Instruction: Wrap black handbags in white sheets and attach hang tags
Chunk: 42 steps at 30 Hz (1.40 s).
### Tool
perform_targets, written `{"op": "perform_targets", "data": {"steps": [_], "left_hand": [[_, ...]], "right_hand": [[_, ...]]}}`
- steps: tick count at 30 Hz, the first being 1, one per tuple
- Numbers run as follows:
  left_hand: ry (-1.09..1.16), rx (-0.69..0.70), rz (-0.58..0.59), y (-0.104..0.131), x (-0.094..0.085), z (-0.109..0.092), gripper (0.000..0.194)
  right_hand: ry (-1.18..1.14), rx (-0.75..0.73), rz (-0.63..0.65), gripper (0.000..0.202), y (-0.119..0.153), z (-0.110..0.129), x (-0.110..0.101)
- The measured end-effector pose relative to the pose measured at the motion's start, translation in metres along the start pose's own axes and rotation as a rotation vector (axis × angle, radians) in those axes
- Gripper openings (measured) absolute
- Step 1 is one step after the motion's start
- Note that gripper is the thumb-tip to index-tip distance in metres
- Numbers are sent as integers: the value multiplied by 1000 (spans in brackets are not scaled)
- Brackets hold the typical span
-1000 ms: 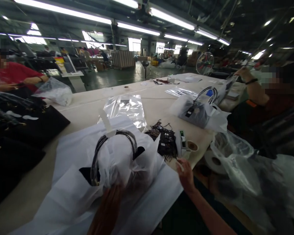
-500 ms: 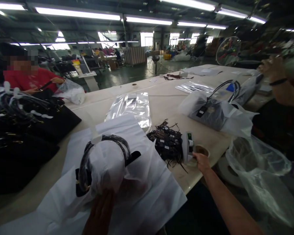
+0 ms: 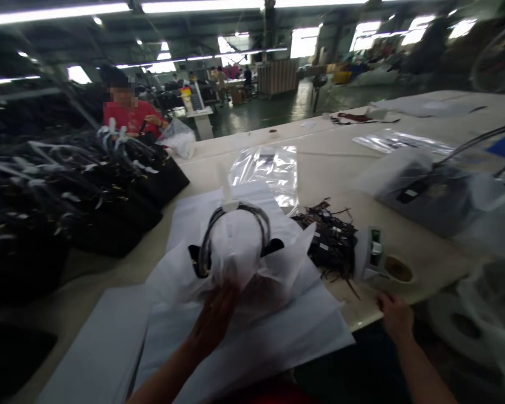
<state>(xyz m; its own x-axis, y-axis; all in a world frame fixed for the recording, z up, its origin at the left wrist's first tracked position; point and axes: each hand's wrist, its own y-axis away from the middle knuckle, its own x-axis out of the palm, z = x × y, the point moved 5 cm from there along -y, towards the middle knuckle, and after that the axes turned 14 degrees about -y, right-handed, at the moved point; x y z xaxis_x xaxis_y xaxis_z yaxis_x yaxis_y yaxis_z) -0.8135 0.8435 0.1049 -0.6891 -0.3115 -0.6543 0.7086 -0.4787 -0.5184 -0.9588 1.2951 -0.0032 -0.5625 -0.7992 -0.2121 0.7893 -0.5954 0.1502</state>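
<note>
A handbag wrapped in white tissue paper [image 3: 235, 241] stands before me, its dark looped handles [image 3: 210, 235] sticking up in clear film. My left hand [image 3: 216, 317] lies against the front of the wrapping, fingers extended. Under the bag are white paper sheets [image 3: 303, 331]. My right hand [image 3: 398, 317] is at the table's front edge, thumb and fingers pinched together; whatever is between them is too small to make out. Just beyond it are a grey tape dispenser [image 3: 365, 255] and a roll of tape [image 3: 399, 269]. Black tags with strings [image 3: 332, 241] are heaped beside the dispenser.
Many black handbags [image 3: 109, 219] crowd the left side. Clear plastic bags [image 3: 273, 163] lie behind the wrapped bag. Another covered handbag [image 3: 433, 196] is at right. A person in red [image 3: 130, 115] works across the table. Plastic and a large roll [image 3: 463, 325] are below the right edge.
My right hand has come away from the tape dispenser, back toward the table's edge. My left hand stays on the wrapped handbag. The view has turned left.
</note>
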Motion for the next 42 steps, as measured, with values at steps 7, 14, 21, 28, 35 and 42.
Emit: {"op": "perform_targets", "data": {"steps": [7,14,21,28,35,42], "left_hand": [[-151,40,26,6,0,4,46],[-55,-4,-65,10,2,7,42],[54,36,-58,18,10,13,39],[148,98,-57,20,13,21,37],[268,57,-163,12,8,27,37],[59,60,-45,4,11,25,50]], "right_hand": [[239,-78,-72,21,87,40,-10],[-206,-191,798,35,296,115,133],[-208,-61,673,50,310,92,219],[-118,-35,583,54,305,85,227],[-103,37,519,54,304,92,230],[-179,234,626,37,308,94,223]]}}
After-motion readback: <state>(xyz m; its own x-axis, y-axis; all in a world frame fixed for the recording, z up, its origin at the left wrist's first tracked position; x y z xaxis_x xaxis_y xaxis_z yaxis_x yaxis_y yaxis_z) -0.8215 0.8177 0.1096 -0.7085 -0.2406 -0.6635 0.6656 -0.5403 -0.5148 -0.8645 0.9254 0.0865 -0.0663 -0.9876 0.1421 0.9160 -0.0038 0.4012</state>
